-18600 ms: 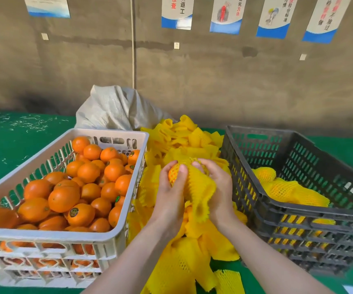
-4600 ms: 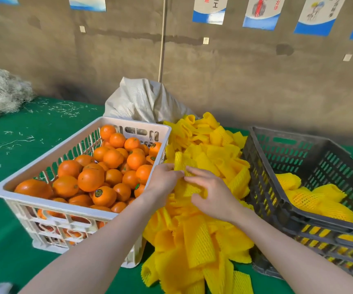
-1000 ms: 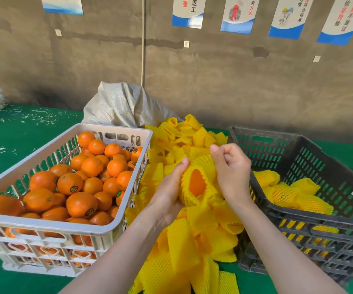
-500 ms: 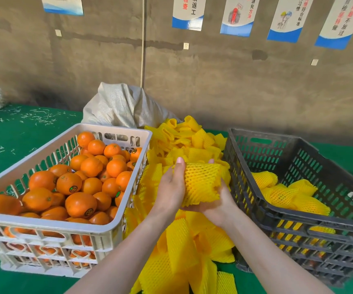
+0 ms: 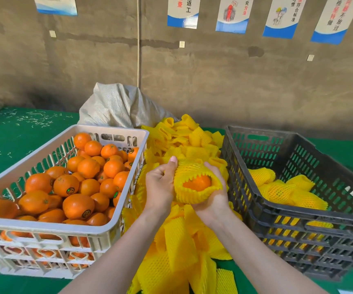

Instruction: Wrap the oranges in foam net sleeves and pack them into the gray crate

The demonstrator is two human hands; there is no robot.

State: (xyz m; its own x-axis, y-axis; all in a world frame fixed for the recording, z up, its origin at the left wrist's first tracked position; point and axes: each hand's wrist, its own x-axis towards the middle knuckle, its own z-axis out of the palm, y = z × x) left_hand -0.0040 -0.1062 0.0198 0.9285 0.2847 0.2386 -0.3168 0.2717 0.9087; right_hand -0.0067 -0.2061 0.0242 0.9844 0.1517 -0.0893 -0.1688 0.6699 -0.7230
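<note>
A bare brown wall hung with posters backs a green mat. At the middle, the fingers of the right hand curl under and round a yellow sleeve, cupping it from below. The left hand grips the sleeve's 9 o'clock side, thumb pointing up. An orange sits inside, showing through the frilled mouth that faces us. Under the hands, from 12 to 6 o'clock, lies a pile of sleeves. At 9 o'clock a white crate is heaped with bare oranges. At 3 o'clock the gray crate holds a few wrapped oranges. At 11 o'clock, against the wall, slumps a gray sack.
</note>
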